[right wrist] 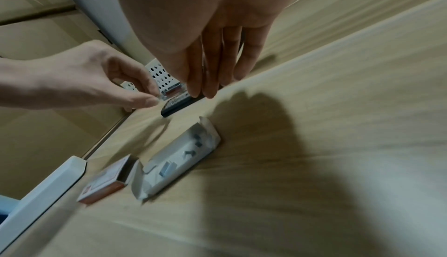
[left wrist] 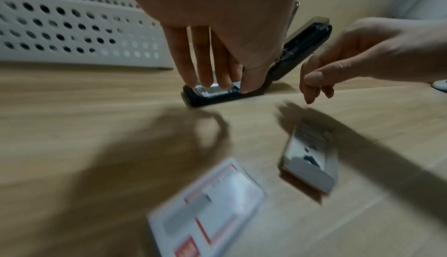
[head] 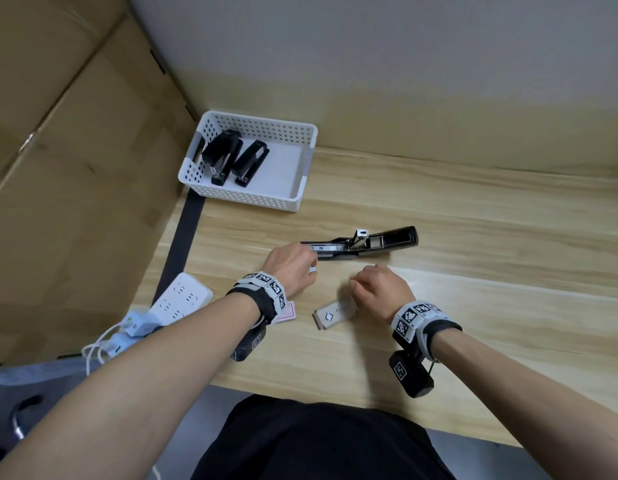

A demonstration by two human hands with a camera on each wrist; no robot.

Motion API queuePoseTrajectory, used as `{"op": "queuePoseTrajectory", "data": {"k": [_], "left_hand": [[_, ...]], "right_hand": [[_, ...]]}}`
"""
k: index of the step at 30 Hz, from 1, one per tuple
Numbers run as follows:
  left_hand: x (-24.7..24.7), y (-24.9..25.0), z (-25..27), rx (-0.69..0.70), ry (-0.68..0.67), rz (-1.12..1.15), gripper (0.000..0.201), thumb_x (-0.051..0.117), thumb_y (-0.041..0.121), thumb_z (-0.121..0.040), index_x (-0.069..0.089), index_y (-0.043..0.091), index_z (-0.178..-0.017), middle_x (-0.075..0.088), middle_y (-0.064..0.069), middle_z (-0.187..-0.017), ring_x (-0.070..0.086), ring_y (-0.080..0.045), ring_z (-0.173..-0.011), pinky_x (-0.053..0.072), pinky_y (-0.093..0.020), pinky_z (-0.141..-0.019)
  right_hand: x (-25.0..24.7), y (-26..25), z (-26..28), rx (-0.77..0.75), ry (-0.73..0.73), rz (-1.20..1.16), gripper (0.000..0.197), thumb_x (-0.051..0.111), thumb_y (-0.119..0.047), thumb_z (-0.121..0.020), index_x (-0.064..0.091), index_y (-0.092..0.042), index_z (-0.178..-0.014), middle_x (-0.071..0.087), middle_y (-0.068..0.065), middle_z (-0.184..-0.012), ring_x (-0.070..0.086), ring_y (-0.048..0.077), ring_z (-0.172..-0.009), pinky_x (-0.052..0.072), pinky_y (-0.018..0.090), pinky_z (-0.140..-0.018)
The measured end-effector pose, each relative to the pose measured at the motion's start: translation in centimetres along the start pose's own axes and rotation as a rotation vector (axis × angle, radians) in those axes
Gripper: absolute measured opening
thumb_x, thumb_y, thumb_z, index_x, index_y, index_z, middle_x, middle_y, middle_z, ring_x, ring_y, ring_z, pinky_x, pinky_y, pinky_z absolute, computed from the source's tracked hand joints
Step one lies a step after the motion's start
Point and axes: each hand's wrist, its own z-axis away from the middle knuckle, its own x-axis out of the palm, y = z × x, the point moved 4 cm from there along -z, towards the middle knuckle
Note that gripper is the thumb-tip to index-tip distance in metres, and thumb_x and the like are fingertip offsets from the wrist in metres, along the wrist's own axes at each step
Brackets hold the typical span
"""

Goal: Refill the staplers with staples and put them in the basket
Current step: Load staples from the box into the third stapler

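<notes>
Nearest the table's (head: 473,306) front edge lies an open staple box (head: 333,314), just under the right hand (head: 382,289) with its fingers loosely extended and empty, while the left hand (head: 292,268) pinches a staple strip at the opened stapler's (head: 361,244) magazine, behind which the basket (head: 302,183) near the left edge holds two staplers (head: 234,161).

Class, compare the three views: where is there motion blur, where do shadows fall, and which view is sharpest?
Head view: sharpest, the open stapler and basket crisp. Left wrist view: staple box tray and sleeve smeared, hand shadows on the table. Right wrist view: blurred, with a broad dark shadow.
</notes>
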Motion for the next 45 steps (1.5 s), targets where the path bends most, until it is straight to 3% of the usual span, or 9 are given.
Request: {"op": "queuePoseTrajectory", "data": {"k": [4,10,14,25,31,35,37,40,45], "left_hand": [[-2.6,-1.4,-2.1,0.043,0.058,-0.019,0.017,0.054,0.035,-0.091,0.064,0.021,-0.095,0.063,0.003,-0.095,0.057,-0.019,-0.089,0.051,-0.032,-0.070],[-2.3,-1.4,-4.3,0.059,-0.058,-0.063,0.017,0.057,0.030,-0.089,0.068,0.017,-0.091,0.068,-0.004,-0.092,0.062,-0.027,-0.087,0.053,-0.036,-0.076],[-1.7,-1.7,-4.6,0.087,-0.078,-0.040,0.018,0.058,0.030,-0.089,0.069,0.015,-0.092,0.069,-0.005,-0.094,0.062,-0.028,-0.089,0.052,-0.037,-0.078],[-1.0,-2.6,-4.9,0.119,-0.048,0.029,0.021,0.066,0.038,-0.089,0.069,0.019,-0.098,0.068,-0.001,-0.103,0.062,-0.025,-0.094,0.048,-0.034,-0.076],[-0.6,-4.6,-2.7,0.003,-0.043,0.052,0.020,0.068,0.039,-0.087,0.065,0.022,-0.097,0.066,0.002,-0.096,0.063,-0.023,-0.088,0.051,-0.033,-0.071],[0.0,-5.8,-1.7,-0.033,-0.034,0.124,0.016,0.066,0.037,-0.089,0.065,0.023,-0.097,0.066,0.002,-0.093,0.063,-0.023,-0.085,0.054,-0.035,-0.072],[0.2,-5.9,-1.5,-0.041,-0.029,0.150,0.017,0.065,0.038,-0.089,0.066,0.024,-0.097,0.066,0.003,-0.092,0.062,-0.022,-0.085,0.053,-0.034,-0.070],[0.4,-5.8,-1.4,-0.054,-0.025,0.169,0.017,0.064,0.040,-0.089,0.067,0.027,-0.098,0.066,0.004,-0.095,0.062,-0.021,-0.086,0.050,-0.031,-0.068],[0.5,-5.6,-1.4,-0.077,-0.034,0.172,0.015,0.062,0.037,-0.088,0.067,0.027,-0.098,0.067,0.005,-0.094,0.063,-0.022,-0.084,0.050,-0.031,-0.066]], "right_hand": [[-1.0,-0.9,-0.8,-0.009,0.054,-0.026,0.025,0.048,-0.034,-0.097,0.069,-0.019,-0.094,0.066,-0.002,-0.090,0.054,0.019,-0.088,0.042,0.033,-0.084],[-0.8,-1.2,-0.9,0.008,0.070,-0.034,0.024,0.049,-0.032,-0.096,0.067,-0.018,-0.089,0.064,-0.001,-0.087,0.053,0.017,-0.085,0.039,0.029,-0.067],[-0.3,-0.8,-0.8,0.041,0.046,-0.017,0.027,0.048,-0.033,-0.097,0.068,-0.016,-0.092,0.065,-0.001,-0.087,0.051,0.017,-0.086,0.043,0.030,-0.068],[-0.2,-2.2,-2.2,0.031,0.056,-0.040,0.023,0.051,-0.033,-0.096,0.067,-0.018,-0.090,0.062,-0.003,-0.086,0.051,0.016,-0.081,0.032,0.027,-0.066],[-1.0,-5.8,-4.2,-0.127,0.068,-0.038,0.021,0.053,-0.022,-0.089,0.067,-0.020,-0.104,0.060,-0.005,-0.109,0.058,0.016,-0.097,0.045,0.027,-0.072],[0.4,-6.8,-5.5,-0.172,-0.090,0.018,0.035,0.052,-0.020,-0.088,0.062,-0.021,-0.122,0.055,-0.005,-0.136,0.057,0.020,-0.116,0.052,0.035,-0.086],[1.2,-6.7,-5.8,-0.155,-0.136,0.075,0.034,0.049,-0.024,-0.090,0.060,-0.024,-0.122,0.049,-0.010,-0.142,0.059,0.023,-0.114,0.055,0.040,-0.078],[1.6,-6.3,-5.6,-0.106,-0.098,0.133,0.037,0.046,-0.025,-0.091,0.057,-0.028,-0.125,0.044,-0.016,-0.146,0.062,0.021,-0.109,0.053,0.034,-0.071],[1.3,-5.6,-4.7,0.006,-0.041,0.162,0.034,0.047,-0.024,-0.089,0.058,-0.027,-0.122,0.044,-0.013,-0.145,0.065,0.026,-0.101,0.052,0.035,-0.067]]}}
